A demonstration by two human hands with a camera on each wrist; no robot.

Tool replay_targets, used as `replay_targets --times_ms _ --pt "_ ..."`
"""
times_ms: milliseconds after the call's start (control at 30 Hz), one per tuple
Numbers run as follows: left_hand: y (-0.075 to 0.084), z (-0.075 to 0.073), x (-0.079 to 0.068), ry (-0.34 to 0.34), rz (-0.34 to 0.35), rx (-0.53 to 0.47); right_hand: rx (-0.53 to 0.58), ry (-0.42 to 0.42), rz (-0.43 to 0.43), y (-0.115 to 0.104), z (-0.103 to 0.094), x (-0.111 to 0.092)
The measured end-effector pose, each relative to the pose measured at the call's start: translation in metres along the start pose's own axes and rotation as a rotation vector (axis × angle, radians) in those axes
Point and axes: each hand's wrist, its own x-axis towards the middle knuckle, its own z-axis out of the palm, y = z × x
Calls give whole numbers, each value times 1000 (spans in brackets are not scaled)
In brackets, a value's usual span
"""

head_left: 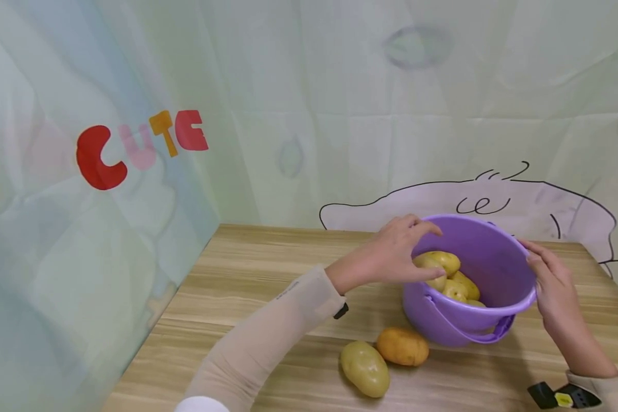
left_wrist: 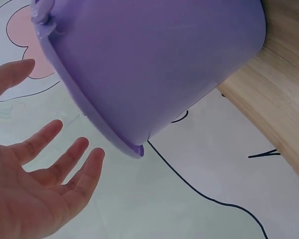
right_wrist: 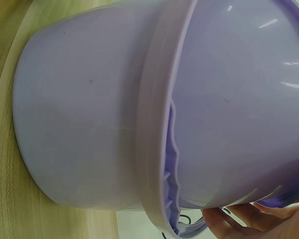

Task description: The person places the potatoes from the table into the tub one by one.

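Note:
A purple bucket [head_left: 438, 323] stands on the table with several yellow potatoes [head_left: 445, 262] inside, its handle hanging down at the front. My right hand [head_left: 556, 292] holds the bucket's rim on the right side; only its fingers show at the edge of the right wrist view. Over the left part of the bucket's mouth is my left hand [head_left: 396, 252], fingers spread and nothing in its grasp. The left wrist view shows that hand [left_wrist: 40, 194] apart from the bucket wall [left_wrist: 154, 64]. In front of the bucket lie a yellow-green potato [head_left: 364, 369] and an orange-brown potato [head_left: 403, 347], side by side.
The wood-grain table [head_left: 247, 274] reaches back to a pale printed cloth backdrop [head_left: 309, 114], which also hangs along the left side. Coloured letters [head_left: 100, 157] and a line-drawn figure [head_left: 417, 203] are printed on it.

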Motion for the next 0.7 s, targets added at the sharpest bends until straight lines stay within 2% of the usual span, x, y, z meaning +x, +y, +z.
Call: replay_targets --times_ms 233,700 --pt "2 -10 -10 37 30 -7 -60 0 -7 -1 1 -2" --pt "-4 -18 -34 96 79 43 -35 -7 6 0 0 -2"
